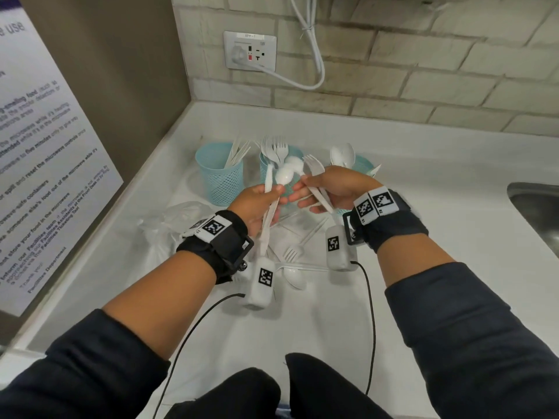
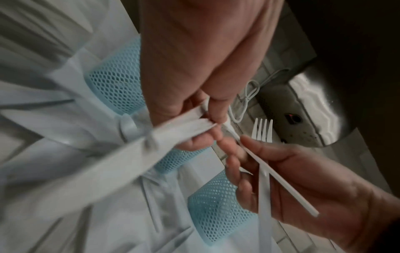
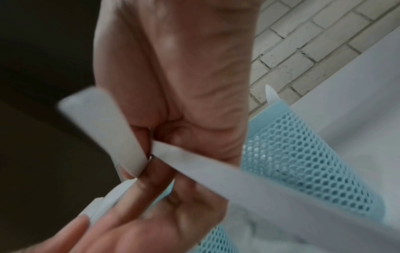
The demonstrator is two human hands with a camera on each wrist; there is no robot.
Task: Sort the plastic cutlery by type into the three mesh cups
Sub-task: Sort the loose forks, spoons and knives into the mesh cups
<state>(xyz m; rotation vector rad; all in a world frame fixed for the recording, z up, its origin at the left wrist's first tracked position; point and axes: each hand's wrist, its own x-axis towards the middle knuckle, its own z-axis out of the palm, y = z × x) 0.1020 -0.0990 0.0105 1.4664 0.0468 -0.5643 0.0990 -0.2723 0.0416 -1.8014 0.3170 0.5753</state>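
Observation:
Three light-blue mesh cups stand at the back of the counter: the left cup (image 1: 219, 176) holds knives, the middle cup (image 1: 267, 169) forks, the right cup (image 1: 361, 164) spoons. My left hand (image 1: 272, 195) grips a bundle of white cutlery with two spoon heads (image 1: 287, 175) on top. Close beside it, my right hand (image 1: 305, 195) holds a white fork (image 1: 313, 166) and a second thin handle (image 2: 281, 181). That handle's far end reaches the left hand's fingertips (image 2: 216, 135). The fork's tines (image 2: 263, 130) point up.
Loose cutlery lies on the white counter under the hands, among it a fork (image 1: 295, 251) and a spoon (image 1: 295, 276). A crumpled clear bag (image 1: 169, 225) lies at the left. A steel sink (image 1: 535, 213) is at the right. Brick wall and socket (image 1: 249, 51) stand behind.

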